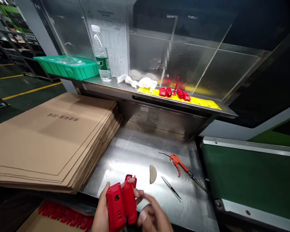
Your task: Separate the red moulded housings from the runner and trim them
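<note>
Left hand (pixel 101 211): closed around two red plastic housings (pixel 122 203), held upright side by side at the bottom of the view, over the near edge of the steel worktable (pixel 135 154).
Right hand (pixel 153 216): blurred, fingers curled and touching the right-hand housing; whether it grips cannot be told.
Doing it well: judging from the hold, keeping the two pieces level and turning them under the light would show their faces best.
On the table: a pale half-round piece (pixel 153 174), tweezers (pixel 171 188) and an orange air blow gun (pixel 177 162), all just beyond the hands.
Left: a stack of flat cardboard sheets (pixel 50 141), with printed characters seen upside down, not readable.
Shelf behind: more red parts (pixel 174 92) on a yellow strip, white cloth (pixel 137 82), a water bottle (pixel 101 54) with a green label too small to read, a green tray (pixel 67 67).
Right: a green conveyor belt (pixel 251 177).
</note>
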Demonstrator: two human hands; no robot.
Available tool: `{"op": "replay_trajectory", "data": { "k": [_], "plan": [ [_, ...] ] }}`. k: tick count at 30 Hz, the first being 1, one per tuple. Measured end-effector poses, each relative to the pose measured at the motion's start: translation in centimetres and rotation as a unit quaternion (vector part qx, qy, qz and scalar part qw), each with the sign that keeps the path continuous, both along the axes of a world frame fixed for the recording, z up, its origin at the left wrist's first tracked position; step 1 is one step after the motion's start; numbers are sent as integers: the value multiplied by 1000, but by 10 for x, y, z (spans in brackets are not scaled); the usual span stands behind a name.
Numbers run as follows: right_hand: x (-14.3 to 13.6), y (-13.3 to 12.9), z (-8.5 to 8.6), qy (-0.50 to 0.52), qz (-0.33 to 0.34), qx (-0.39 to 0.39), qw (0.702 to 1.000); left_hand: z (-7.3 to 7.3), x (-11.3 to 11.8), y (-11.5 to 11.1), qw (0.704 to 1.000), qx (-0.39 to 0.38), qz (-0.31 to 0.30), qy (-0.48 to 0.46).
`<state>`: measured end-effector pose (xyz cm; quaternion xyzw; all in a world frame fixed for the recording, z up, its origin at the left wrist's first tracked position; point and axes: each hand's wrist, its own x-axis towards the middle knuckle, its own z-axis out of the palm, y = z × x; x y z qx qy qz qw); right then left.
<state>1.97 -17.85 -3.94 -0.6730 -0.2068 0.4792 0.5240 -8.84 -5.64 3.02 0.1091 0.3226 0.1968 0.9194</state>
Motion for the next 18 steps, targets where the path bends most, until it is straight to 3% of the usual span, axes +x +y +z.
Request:
{"op": "replay_trajectory", "data": {
  "k": [2, 3, 6, 9, 11, 14, 16, 18],
  "plan": [
    [29, 13, -31, -197, -16, -136, 971, -7, 0, 4, 998, 54, 33, 21],
    [45, 22, -47, -244, -26, -178, 953, -9, 0, 6, 996, 81, 38, 24],
    [82, 54, -88, -296, -20, -291, 909, -8, -1, 9, 991, 131, 25, -2],
    [89, 74, -108, -319, 0, -332, 888, -3, -4, 9, 985, 165, 31, -35],
    [82, 72, -110, -330, 14, -297, 896, 0, -7, 11, 982, 175, 51, -48],
    [62, 53, -94, -327, 13, -210, 921, 2, -11, 17, 977, 195, 66, -47],
    [43, 36, -71, -307, -24, -133, 942, 2, -14, 22, 976, 207, 60, -40],
    [19, 24, -35, -272, -78, -25, 959, 2, -15, 24, 974, 220, 46, -25]
  ]
}}
